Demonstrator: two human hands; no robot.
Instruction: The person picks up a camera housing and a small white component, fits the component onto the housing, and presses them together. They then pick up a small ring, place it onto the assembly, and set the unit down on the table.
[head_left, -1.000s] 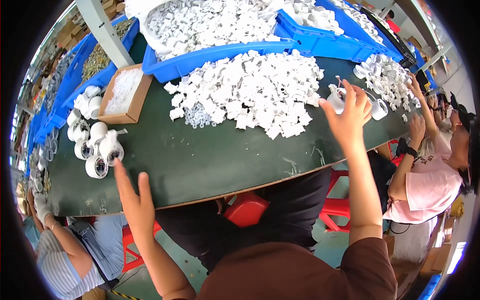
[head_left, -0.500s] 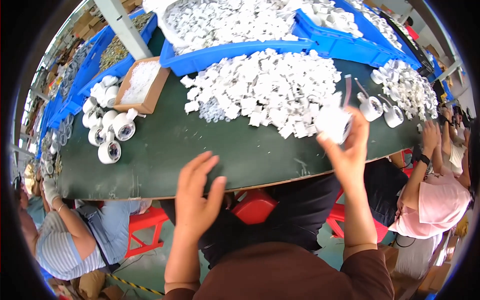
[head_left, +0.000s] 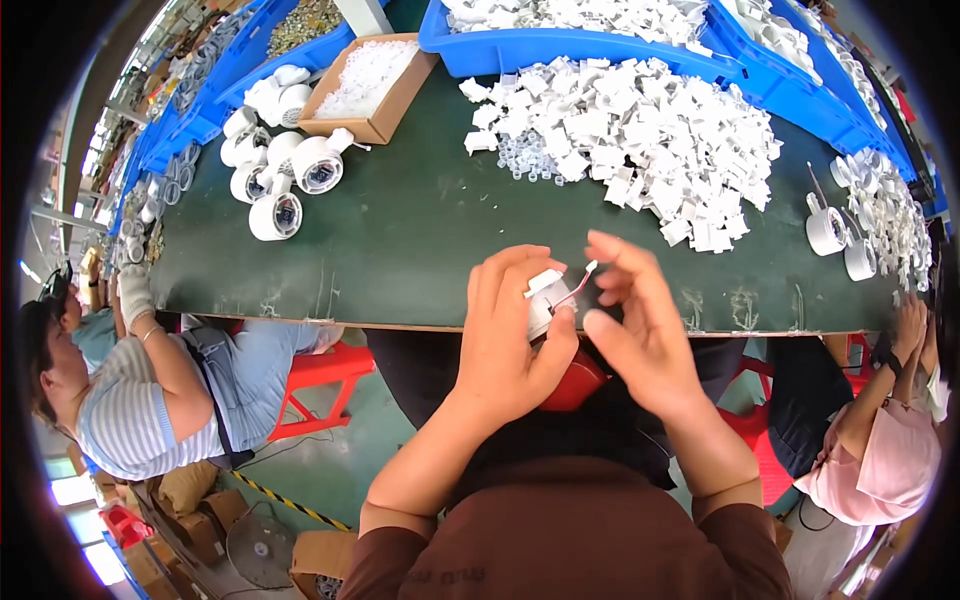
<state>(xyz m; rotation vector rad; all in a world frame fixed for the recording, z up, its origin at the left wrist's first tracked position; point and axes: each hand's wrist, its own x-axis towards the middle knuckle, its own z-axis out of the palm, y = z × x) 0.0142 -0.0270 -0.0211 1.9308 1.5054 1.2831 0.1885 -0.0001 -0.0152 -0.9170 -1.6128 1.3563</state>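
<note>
My left hand [head_left: 510, 340] is closed around a small white plastic housing [head_left: 544, 296] above the table's near edge, fingers covering most of it. A thin reddish wire lead [head_left: 574, 294] with a white plug at its tip sticks up from the housing. My right hand [head_left: 640, 325] is close beside that lead, thumb and fingers apart, with nothing visible between them. Beyond my hands lies a wide heap of small white plastic pieces [head_left: 660, 140]. Small clear rings [head_left: 530, 157] lie at its left edge.
Several white round units [head_left: 275, 216] stand at the left, by a cardboard box [head_left: 405, 107] of tiny white bits. Blue bins [head_left: 580, 52] line the back. Two wired units [head_left: 826, 230] sit at the right. A person [head_left: 150, 400] sits at the left, another [head_left: 860, 430] at the right.
My right hand has brought the white housing from beside the heap to the middle, where my left hand now holds it. The right fingers have opened. The whole view has shifted.
</note>
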